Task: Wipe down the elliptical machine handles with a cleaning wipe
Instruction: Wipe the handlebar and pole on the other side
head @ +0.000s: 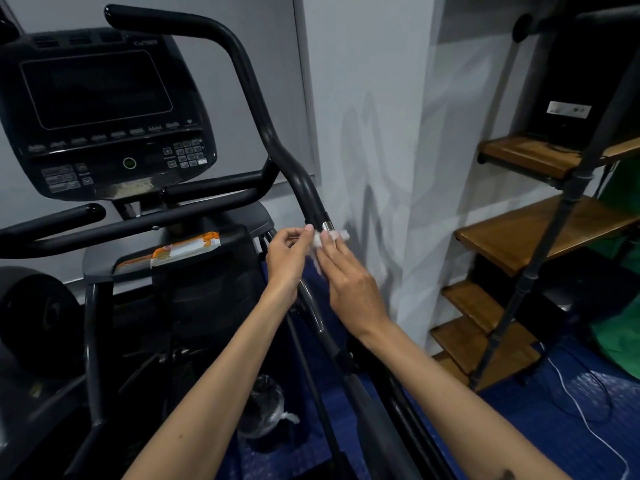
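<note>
The elliptical's long black right handle (256,109) curves down from the top to a chrome collar near the picture's middle. Just below that collar, a small white cleaning wipe (318,241) is held between both hands. My left hand (289,258) pinches its left side with curled fingers. My right hand (346,275) holds its right side, with fingertips against the bar. A shorter black fixed handle (214,192) and another at the left (52,223) sit below the console (100,109).
An orange and white wipes pack (183,249) lies on the machine's ledge. A bin with a plastic liner (265,407) stands on the blue floor below. Wooden shelves (540,230) on a black pipe frame stand at the right, with a white cable (581,410) on the floor.
</note>
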